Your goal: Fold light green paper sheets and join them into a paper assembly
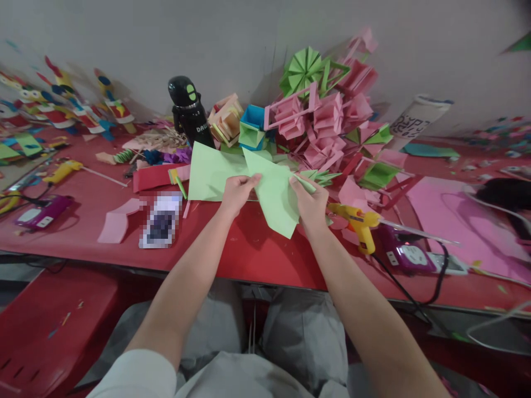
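A light green sheet of paper (274,199) is held up above the red table, tilted between my two hands. My left hand (239,193) pinches its left edge between thumb and fingers. On the other side my right hand (309,200) grips the right edge, thumb on the near face and fingers behind it. Another light green sheet (211,174) lies behind my left hand, partly covered by the held sheet. Just right of my right hand rests a yellow glue gun (360,225) with a glue stick in it.
Pink folded-paper pieces (327,113) pile up at the back, near a black bottle (188,113) and a blue paper box (252,124). A purple power strip (409,251) with cables sits right. A blurred-out flat object (161,220) and pink paper strips (114,225) lie left.
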Demonstrator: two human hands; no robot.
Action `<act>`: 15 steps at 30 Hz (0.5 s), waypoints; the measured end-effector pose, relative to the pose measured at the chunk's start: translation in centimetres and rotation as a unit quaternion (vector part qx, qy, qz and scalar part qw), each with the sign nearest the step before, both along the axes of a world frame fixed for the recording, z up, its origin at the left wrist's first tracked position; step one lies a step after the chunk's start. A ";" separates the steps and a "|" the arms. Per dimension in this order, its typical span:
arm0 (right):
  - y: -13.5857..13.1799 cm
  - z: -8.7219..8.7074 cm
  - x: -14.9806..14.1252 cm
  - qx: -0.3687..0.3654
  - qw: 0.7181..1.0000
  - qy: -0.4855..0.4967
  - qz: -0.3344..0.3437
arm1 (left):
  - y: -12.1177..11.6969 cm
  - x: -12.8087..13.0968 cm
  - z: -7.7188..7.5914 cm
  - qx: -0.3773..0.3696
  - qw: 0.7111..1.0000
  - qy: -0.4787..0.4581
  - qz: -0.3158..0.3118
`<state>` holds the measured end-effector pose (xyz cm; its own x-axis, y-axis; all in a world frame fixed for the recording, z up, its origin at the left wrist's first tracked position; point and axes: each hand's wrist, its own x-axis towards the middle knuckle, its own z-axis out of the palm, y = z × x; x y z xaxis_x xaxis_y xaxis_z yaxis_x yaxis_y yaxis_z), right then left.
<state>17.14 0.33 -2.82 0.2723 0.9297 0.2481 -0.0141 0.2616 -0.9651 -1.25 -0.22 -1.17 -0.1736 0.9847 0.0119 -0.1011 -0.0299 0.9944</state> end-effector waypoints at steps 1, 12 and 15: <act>0.0 0.0 0.0 -0.005 1.000 0.008 -0.003 | 0.0 0.0 0.1 -0.004 1.000 0.006 0.006; -0.2 0.5 -0.2 -0.016 0.998 0.062 -0.020 | -0.3 0.3 0.1 -0.004 1.000 0.015 -0.019; -0.1 0.3 -0.1 -0.006 0.997 0.073 -0.020 | -0.3 0.3 0.1 -0.010 0.998 -0.014 -0.064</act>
